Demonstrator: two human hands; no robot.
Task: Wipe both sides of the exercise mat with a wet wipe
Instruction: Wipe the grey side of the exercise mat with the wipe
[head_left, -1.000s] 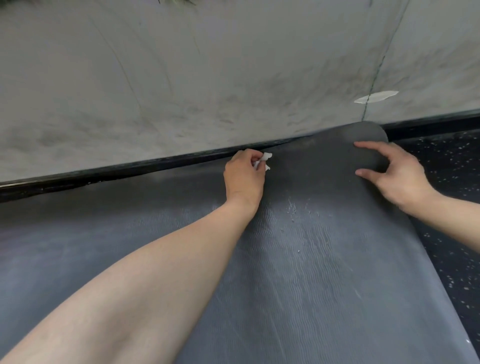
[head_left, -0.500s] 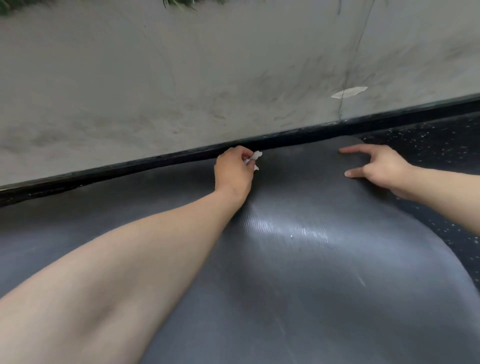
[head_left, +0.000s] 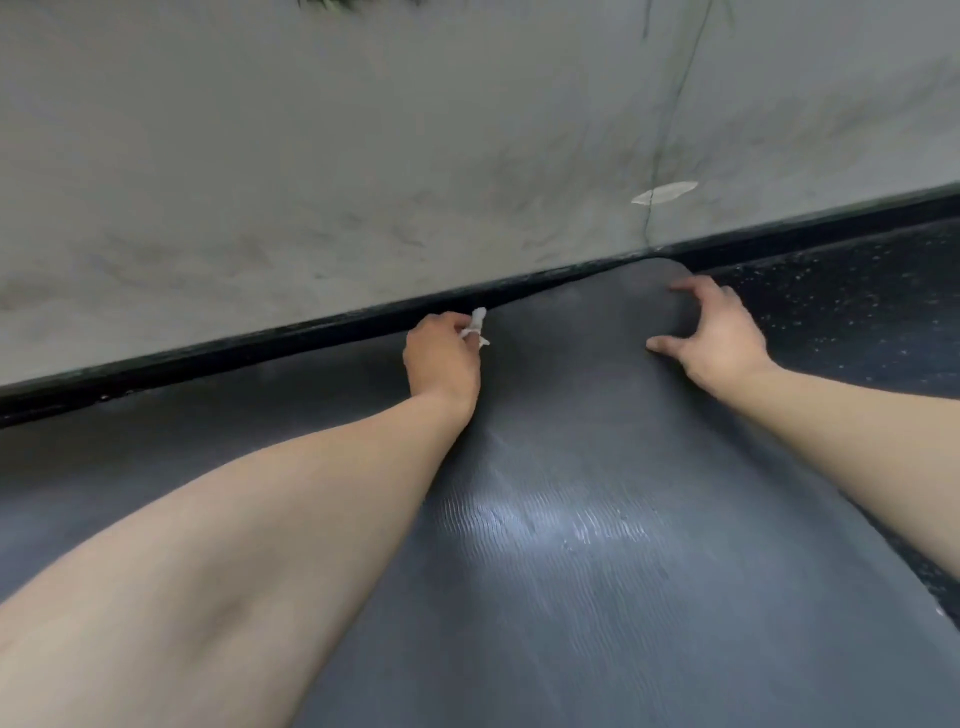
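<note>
A dark grey ribbed exercise mat (head_left: 597, 571) lies across the floor, and its far edge meets the foot of a wall. A wet sheen shows on its middle. My left hand (head_left: 441, 364) is curled at the mat's far edge and holds a small crumpled white wet wipe (head_left: 477, 325), which sticks out above the fingers. At the mat's far right rounded corner, my right hand (head_left: 722, 338) has its fingers and thumb curled into the mat and grips it. That corner stands slightly raised.
A scuffed grey wall (head_left: 363, 156) rises just beyond the mat, with a black baseboard (head_left: 208, 358) along its foot and a white chipped patch (head_left: 665, 193). Black speckled flooring (head_left: 857, 312) lies to the right of the mat.
My right hand went from lying flat with straight fingers to clawing into the mat's corner. The left hand stayed at the far edge with the wipe. The view shifted slightly.
</note>
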